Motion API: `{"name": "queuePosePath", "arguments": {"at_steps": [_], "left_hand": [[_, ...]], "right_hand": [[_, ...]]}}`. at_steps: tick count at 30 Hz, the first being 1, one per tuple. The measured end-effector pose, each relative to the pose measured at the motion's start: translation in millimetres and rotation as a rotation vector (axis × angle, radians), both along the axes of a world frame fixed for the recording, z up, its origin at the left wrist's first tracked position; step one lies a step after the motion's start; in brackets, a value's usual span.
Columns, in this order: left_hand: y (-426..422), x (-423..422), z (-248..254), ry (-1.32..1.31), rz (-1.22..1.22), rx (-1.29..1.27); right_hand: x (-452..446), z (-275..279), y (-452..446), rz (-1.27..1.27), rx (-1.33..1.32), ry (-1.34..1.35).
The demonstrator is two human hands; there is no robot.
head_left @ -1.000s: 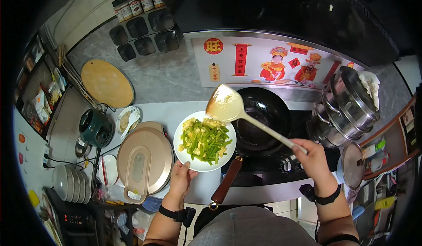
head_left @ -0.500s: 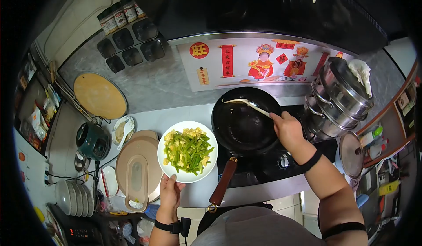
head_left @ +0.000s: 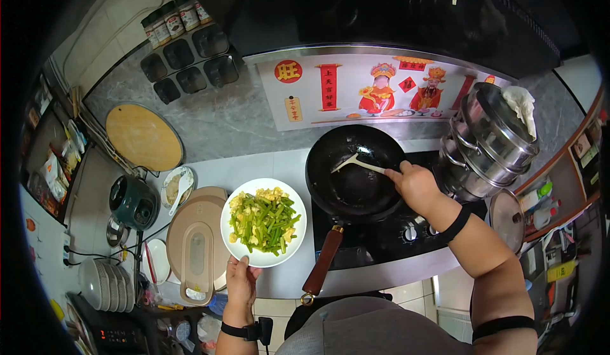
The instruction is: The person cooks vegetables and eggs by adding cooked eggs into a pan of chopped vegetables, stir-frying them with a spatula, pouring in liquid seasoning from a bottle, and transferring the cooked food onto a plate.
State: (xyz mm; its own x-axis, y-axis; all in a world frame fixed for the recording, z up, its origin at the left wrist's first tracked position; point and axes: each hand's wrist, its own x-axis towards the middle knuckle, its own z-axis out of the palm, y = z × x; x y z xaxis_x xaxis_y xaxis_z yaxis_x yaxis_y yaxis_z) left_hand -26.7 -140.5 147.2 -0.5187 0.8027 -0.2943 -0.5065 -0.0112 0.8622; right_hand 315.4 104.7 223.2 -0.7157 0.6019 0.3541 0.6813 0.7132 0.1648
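Note:
My left hand (head_left: pixel 242 281) grips the near rim of a white plate (head_left: pixel 236 247), thumb on top. Chopped green stalks with scrambled egg (head_left: pixel 267 220) are heaped on it. My right hand (head_left: pixel 416 187) is closed around the handle of a pale spatula (head_left: pixel 372 166). Its blade rests inside a black wok (head_left: pixel 349 193), whose inner surface looks oily with small bits on it. The wok sits on a black gas stove (head_left: pixel 381 247), with its brown wooden handle (head_left: pixel 323 263) pointing toward me.
Right of the wok stands a stacked steel steamer (head_left: pixel 489 142) with a cloth on its lid. Left of the plate are a beige lidded pan (head_left: pixel 181 228), a small bowl with a white spoon (head_left: pixel 181 190) and a green cooker (head_left: pixel 135 202). A range hood (head_left: pixel 394 18) hangs above.
The plate in my left hand has shifted slightly left and down. The spatula has swung lower in the wok, its blade now nearer the pan's middle.

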Motion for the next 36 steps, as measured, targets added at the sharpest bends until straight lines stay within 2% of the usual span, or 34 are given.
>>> {"name": "queuePosePath", "arguments": {"at_steps": [5,11,13,15,19,21,25,28,32,33,36], "left_hand": [[2,-1,-1,0.017,-0.024,0.008],[4,6,8,0.001,0.009,0.005],[3,6,7,0.002,0.009,0.013],[3,6,6,0.003,0.010,0.020],[1,3,5,0.013,0.007,0.015],[0,3,5,0.013,0.005,0.009],[1,5,7,0.032,0.009,0.010],[1,5,8,0.019,0.021,0.004],[0,2,6,0.018,-0.006,-0.001],[-1,3,6,0.016,-0.002,-0.001],[-1,3,6,0.008,0.009,0.009]], "right_hand": [[-6,-7,8,-0.077,0.086,0.136],[-25,-21,-21,-0.068,-0.016,-0.091],[-21,-13,-28,-0.063,-0.028,-0.062],[-15,-4,-30,-0.024,-0.035,0.113],[-13,10,-33,0.041,-0.062,0.178],[-11,9,-34,0.143,-0.061,0.096],[4,2,-30,0.145,-0.073,0.022],[18,6,-20,0.051,-0.019,0.086],[30,20,-3,-0.195,-0.205,0.338],[33,26,1,-0.328,-0.325,0.328],[45,31,28,-0.470,-0.489,0.257]]}}
